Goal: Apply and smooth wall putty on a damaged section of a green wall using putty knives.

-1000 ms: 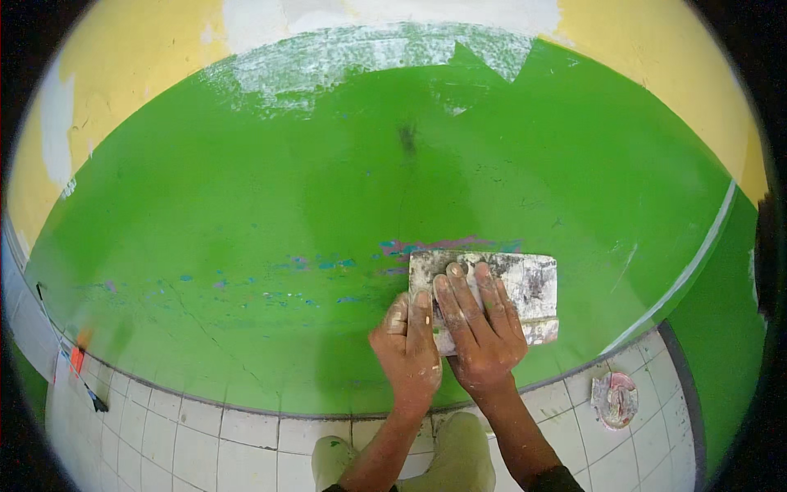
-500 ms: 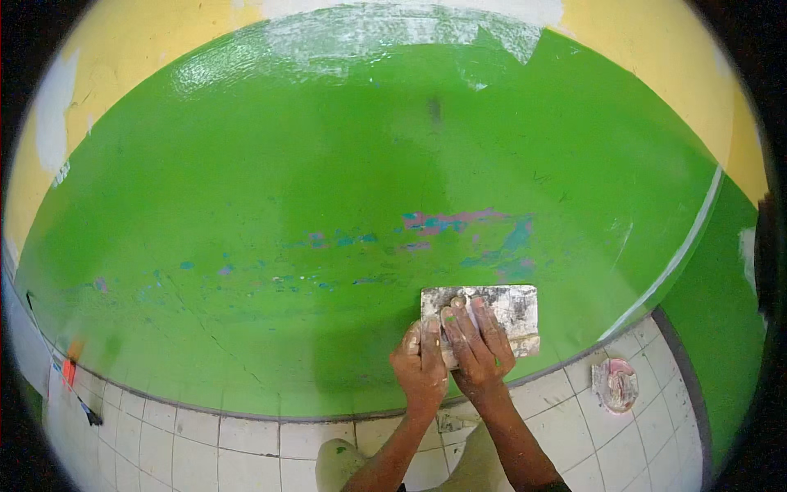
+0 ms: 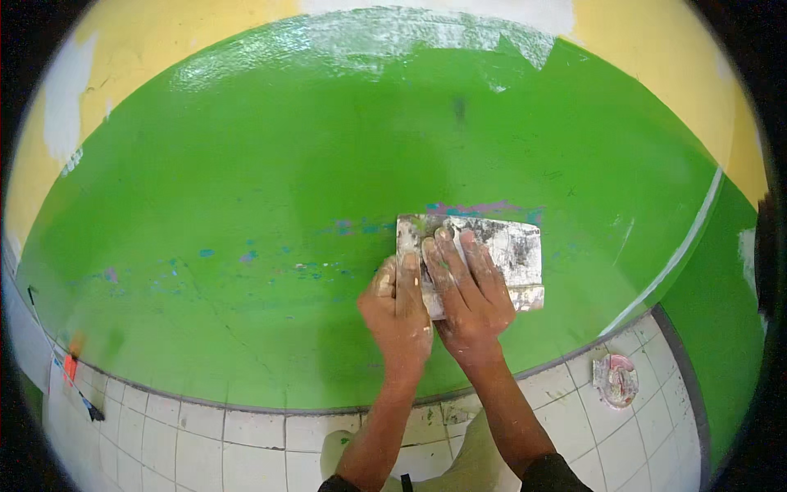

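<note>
The head view looks down on a green painted wall, against which a paint-crusted rectangular sanding block is pressed flat by both hands. The right hand is laid over the block's left part, its fingers stretched forward across the top; the left hand is set beside it at the block's left edge, forefinger extended onto that edge. No closed grip is seen on either hand: the fingers are spread and pushed down on the block rather than curled round it. Compared with half a second ago, the block has been carried upward along the wall, now covering part of the streak of blue and pink under-colour that lay bare above it then; a second ago it sat at a similar height, so a back-and-forth rubbing stroke over this patch is judged to be in progress. Lower down, white floor tiles are seen, with a small pinkish container resting on them at the right.
</note>
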